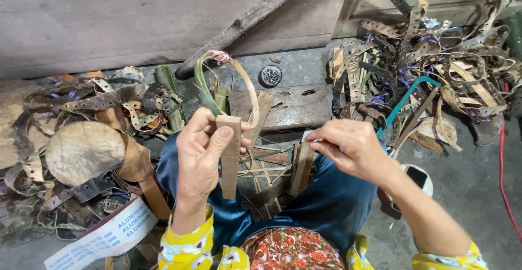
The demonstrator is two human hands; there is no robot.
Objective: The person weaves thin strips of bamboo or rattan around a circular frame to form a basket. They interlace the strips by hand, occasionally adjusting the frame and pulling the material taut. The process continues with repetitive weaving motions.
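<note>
hands: 2, left (198, 150), right (350, 148)
wooden block (229, 156): 1
bent strip loop (247, 88): 1
round stone (84, 151): 1
sandpaper roll (106, 236): 1
teal-framed saw (405, 101): 1
scrap strip piles: 2

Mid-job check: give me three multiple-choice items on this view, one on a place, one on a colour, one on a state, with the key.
1. Where is the pile of punched strips with the teal-handled saw?
A. Upper right
B. Lower left
C. In the lap

2. What colour is the cable on the floor at right?
A. Green
B. Red
C. White

3. How is the wooden block held?
A. Lying loose
B. Pinched by the right hand
C. Gripped upright in the left hand

Key: 1 A, the heap lies beyond the right hand; 2 B, it runs red along the edge; 3 C, the thumb presses its top.
</note>
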